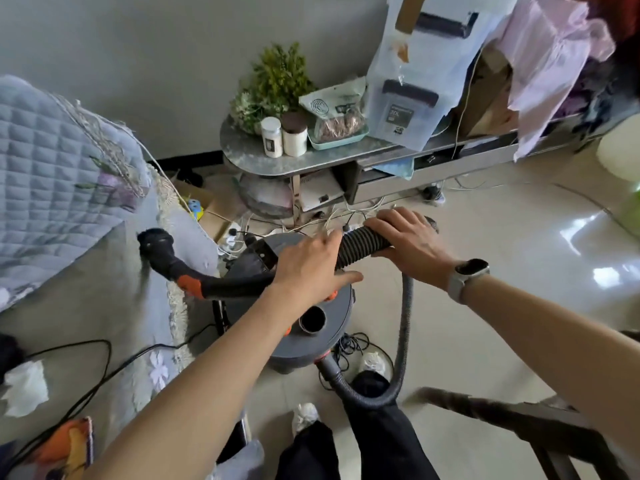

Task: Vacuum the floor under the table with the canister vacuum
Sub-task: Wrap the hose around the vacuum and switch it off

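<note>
Gripping ribbed black hose (pixel 363 242): right hand (pixel 412 244) | left hand (pixel 311 268) too | round grey canister (pixel 332 327)

Grey canister vacuum (pixel 308 306), black ribbed hose (pixel 363 242), blue quilted cover (pixel 59 157).

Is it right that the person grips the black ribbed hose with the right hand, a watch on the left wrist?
Not quite. The head view shows the watch on the right wrist, not the left. The right hand does grip the black ribbed hose.

Glossy tiled floor (pixel 502 306) carries the canister vacuum (pixel 311 327) (cables (pixel 349 344) beside, perhaps tangled).
</note>
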### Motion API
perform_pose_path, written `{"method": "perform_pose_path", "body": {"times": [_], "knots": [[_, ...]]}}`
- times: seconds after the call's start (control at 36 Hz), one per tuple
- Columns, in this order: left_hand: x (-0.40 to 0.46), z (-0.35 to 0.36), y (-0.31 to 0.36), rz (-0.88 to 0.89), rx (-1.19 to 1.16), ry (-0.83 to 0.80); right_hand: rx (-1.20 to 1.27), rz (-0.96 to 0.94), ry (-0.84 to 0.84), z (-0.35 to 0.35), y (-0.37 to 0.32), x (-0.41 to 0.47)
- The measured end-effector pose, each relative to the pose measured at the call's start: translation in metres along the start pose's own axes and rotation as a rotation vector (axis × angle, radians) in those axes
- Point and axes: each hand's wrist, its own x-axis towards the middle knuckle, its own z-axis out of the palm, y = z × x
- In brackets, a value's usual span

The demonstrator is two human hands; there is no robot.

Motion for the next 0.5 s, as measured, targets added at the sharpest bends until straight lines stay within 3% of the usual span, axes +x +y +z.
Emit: {"method": "perform_pose_path", "body": {"times": [0.11,0.17,0.31,0.36,0.44,0.5], "knots": [[0.014,0.018,0.002,-0.063,-0.118,0.045,0.062,-0.049,0.042,0.0,0.019,0.002],[0.019,0.026,0.004,-0.122,-0.237,0.083,0.162,0.055,0.054,-0.002,0.029,-0.003],[0.032,0.038,0.02,-0.3,-0.458,0.097,0.54,0.782,0.044,0.015,0.057,-0.012],[0.036,0.045,0.025,-0.378,-0.589,0.095,0.78,1.046,-0.061,0.022,0.062,0.0],[0.035,0.058,0.035,-0.46,-0.694,0.094,1.346,1.329,-0.156,0.031,0.066,0.026],[0.031,0.066,0.042,-0.511,-0.756,0.082,1.48,1.378,-0.175,0.041,0.07,0.045]]}}
